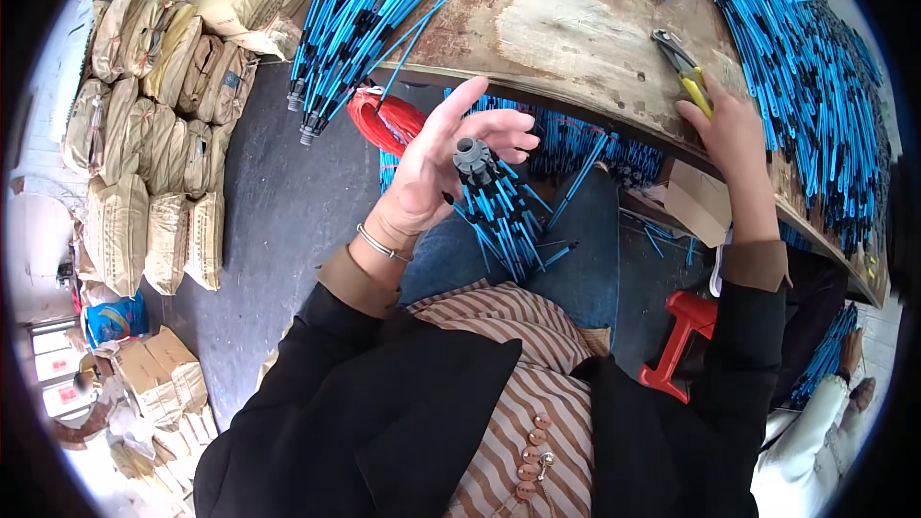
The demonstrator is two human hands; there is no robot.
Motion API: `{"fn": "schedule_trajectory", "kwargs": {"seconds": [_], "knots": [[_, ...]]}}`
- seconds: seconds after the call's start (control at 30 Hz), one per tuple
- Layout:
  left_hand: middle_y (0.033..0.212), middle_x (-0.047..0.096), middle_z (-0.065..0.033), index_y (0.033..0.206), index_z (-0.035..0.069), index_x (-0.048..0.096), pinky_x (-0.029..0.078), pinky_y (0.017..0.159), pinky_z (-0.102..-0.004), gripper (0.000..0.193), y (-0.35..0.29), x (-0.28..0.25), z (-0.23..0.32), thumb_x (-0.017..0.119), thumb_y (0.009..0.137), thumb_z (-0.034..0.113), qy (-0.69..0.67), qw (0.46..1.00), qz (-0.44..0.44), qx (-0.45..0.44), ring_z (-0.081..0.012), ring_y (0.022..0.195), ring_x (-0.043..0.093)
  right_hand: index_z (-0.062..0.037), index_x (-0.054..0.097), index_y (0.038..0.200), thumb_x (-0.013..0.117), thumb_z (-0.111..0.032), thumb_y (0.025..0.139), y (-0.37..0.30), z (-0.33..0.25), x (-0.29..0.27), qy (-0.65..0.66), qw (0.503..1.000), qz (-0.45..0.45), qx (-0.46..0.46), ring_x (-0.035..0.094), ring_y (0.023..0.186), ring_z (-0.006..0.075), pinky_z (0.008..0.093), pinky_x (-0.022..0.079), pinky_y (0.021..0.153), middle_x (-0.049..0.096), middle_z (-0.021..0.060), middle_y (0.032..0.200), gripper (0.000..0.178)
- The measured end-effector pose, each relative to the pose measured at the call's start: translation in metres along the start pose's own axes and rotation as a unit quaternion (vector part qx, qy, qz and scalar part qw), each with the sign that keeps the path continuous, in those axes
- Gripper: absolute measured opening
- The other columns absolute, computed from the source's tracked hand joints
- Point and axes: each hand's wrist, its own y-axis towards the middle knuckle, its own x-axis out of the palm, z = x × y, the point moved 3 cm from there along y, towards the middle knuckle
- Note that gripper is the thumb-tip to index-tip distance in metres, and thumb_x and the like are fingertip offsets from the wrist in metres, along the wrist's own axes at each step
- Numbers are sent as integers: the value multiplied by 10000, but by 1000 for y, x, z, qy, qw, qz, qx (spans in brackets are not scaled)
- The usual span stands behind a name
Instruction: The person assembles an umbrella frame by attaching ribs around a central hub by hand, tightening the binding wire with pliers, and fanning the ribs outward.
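Observation:
My left hand [432, 158] is open, its thumb and fingers spread beside a grey toothed hub [473, 157]. The hub tops a folded frame of blue and black ribs [508, 221], much like an umbrella frame, which stands upright between my knees. Whether the palm touches it, I cannot tell. Over at the bench's right side, my right hand [737, 129] has the yellow handles of a pair of pliers [693, 88] between thumb and fingers. The pliers' dark jaws point away from me, over the wooden bench [576, 34].
Blue rib bundles lie on the bench at left [369, 19] and right [806, 67]; more sit beneath it. A red plastic bundle [384, 120] hangs near the bench edge. Stacked sacks [120, 221] stand left, a red stool [676, 345] right. Another person's sleeve [806, 446] shows lower right.

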Motion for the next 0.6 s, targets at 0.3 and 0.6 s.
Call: {"fn": "schedule_trajectory", "kwargs": {"seconds": [0.3,0.6], "knots": [[1324,397,-224,1437,107,120,287,1051,-426,1260,-18,-10,-6,752,488,641,4,999,32,27,-341,1230,409,-4,151,1417,760,-527,586,-107,-50,87,523,808,-157,-223,279,1319,294,363,250,1064,318,184,1408,1156],[1098,564,-148,1249,51,442,420,938,-406,614,-27,-13,-11,732,726,192,179,970,144,-83,-271,1039,552,65,206,1368,805,-327,591,-130,-150,117,415,854,-30,-313,306,1277,347,412,222,1071,329,241,1357,1056]]}}
